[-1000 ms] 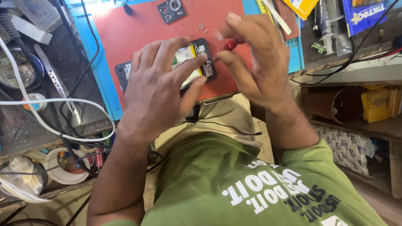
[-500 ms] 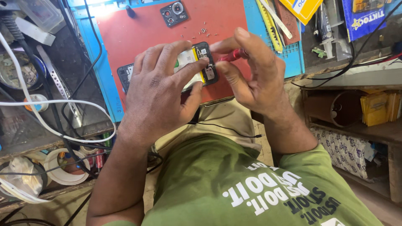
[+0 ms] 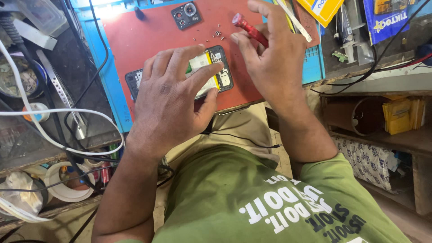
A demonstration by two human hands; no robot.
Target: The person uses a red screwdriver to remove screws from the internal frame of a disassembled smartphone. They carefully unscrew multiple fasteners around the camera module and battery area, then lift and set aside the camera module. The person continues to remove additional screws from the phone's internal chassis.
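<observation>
An opened phone [image 3: 218, 74] with its back off lies on a red work mat [image 3: 148, 40]; its yellow-edged battery and circuit board show. My left hand [image 3: 173, 96] rests flat over the phone, fingers spread, pressing it onto the mat. My right hand [image 3: 274, 54] is lifted just right of the phone's top end and grips a red-handled screwdriver [image 3: 249, 29], handle end pointing up-left. Several tiny screws [image 3: 216, 35] lie loose on the mat above the phone. A small black camera module [image 3: 186, 14] sits near the mat's far edge.
A blue tray edge [image 3: 108, 85] borders the mat. White and black cables [image 3: 54, 112] loop at the left over a cluttered shelf. A yellow packet [image 3: 321, 6] and blue packet [image 3: 387, 15] lie at top right. A wooden shelf [image 3: 382, 121] with boxes stands at right.
My right hand has pulled away from the phone's top end and lifted up and right with the screwdriver. My left hand stays on the phone.
</observation>
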